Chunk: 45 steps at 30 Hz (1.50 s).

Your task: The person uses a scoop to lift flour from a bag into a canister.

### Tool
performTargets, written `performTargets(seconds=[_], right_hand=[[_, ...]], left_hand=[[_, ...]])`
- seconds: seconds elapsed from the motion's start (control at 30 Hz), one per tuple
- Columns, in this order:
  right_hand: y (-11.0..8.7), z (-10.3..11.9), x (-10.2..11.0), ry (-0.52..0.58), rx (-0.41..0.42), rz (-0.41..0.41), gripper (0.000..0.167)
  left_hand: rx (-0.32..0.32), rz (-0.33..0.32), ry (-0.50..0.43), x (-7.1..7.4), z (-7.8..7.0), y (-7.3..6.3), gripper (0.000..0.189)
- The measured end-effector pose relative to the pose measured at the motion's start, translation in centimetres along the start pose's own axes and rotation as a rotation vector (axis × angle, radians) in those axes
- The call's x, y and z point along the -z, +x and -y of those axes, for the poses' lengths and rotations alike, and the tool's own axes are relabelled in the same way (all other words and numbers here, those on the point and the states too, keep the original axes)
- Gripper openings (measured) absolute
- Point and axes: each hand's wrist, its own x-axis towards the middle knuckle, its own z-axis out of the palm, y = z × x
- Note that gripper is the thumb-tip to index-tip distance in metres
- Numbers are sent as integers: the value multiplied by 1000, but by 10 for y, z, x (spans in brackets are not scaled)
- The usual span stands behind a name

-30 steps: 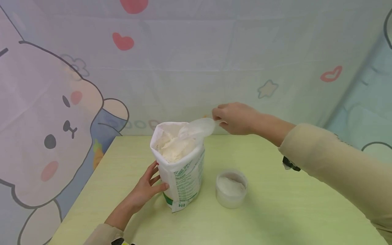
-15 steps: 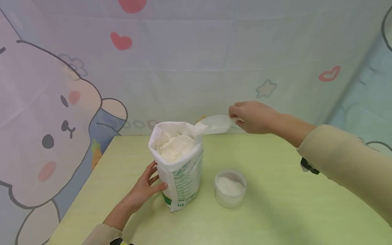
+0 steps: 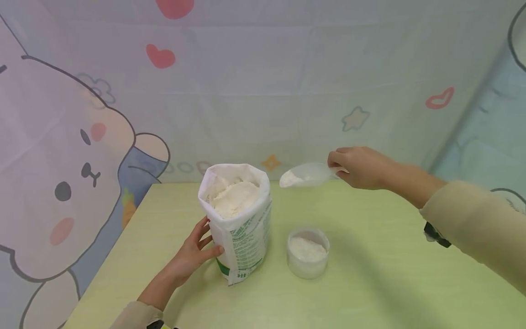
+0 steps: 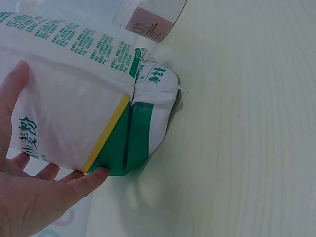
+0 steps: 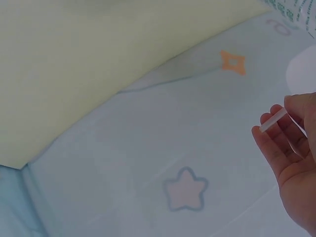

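A white flour bag (image 3: 246,246) stands upright with its top open, showing pale flour (image 3: 236,198) inside. My left hand (image 3: 191,256) holds the bag's near left side, thumb on one face and fingers spread along another; the left wrist view shows this hand (image 4: 44,192) against the bag's green and yellow lower part. In my right hand (image 3: 363,167) is the handle of a translucent scoop (image 3: 310,174), raised right of the bag, with white flour at its tip. The right wrist view shows the handle end (image 5: 273,120) pinched between thumb and fingers.
A translucent round tub (image 3: 308,262) with white powder in it stands right of the bag, below the scoop. Behind the pale yellow-green table (image 3: 390,256) hangs a cartoon-printed cloth (image 3: 255,68).
My right hand has drawn the scoop out of the bag and moved right, then slightly down, with flour in it. The left hand stays on the bag.
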Motion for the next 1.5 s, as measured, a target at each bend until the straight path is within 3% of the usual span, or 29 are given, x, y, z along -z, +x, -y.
performTargets(seconds=[0.4,0.63,1.1,1.33,1.5], right_hand=[[-21,-10,-33,12,0,3,15],[-26,-9,-39,-27,23,16,19],[-16,7,-26,-338,213,57,21],[-10,17,-27,-427,282,65,18],[-8,24,-28,-554,358,90,24]], left_hand=[[6,-10,10,2,2,1,92],[13,-22,9,3,5,1,93],[-1,-22,10,3,5,3,92],[3,-24,14,3,5,4,93],[5,-24,7,4,6,4,93]])
